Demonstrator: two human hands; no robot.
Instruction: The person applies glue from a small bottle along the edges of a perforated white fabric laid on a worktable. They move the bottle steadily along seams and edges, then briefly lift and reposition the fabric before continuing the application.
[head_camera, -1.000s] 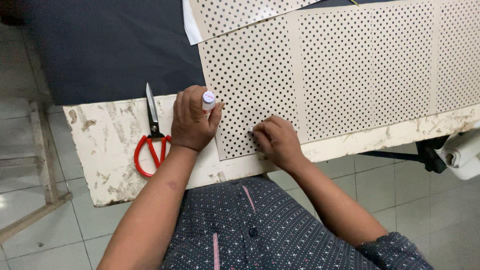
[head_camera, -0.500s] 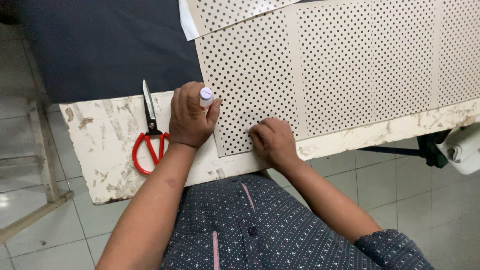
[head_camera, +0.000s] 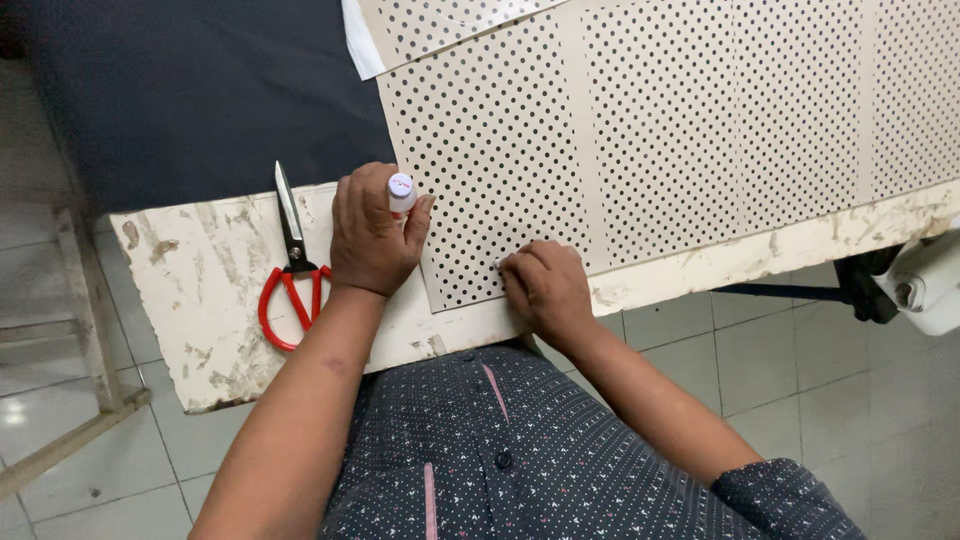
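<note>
So the left hand is curled into a fist around a small white bottle, cap end sticking up between thumb and fingers; it's parked right at the left edge of the perforated beige sheet, looks like it's kept upright so it's ready and doesn't tip. The right hand sits on the sheet's near edge with fingertips bunched and pressed down on the holes, seemingly pinning or pinching something tiny there; honestly can't tell if there's anything between the fingers, so whether it's gripping or just pressing is unclear.

The sheet lies flat across the worn white table, overhanging a dark cloth further back; a second perforated piece overlaps its top corner. Red-handled scissors lie shut just left of the left hand, blades pointing away, within easy reach.

Hard to make out: the bottle's body is buried in the fist; the sheet runs off the right and top of the picture; a white thing at the right edge is cut off, no idea what it is.
</note>
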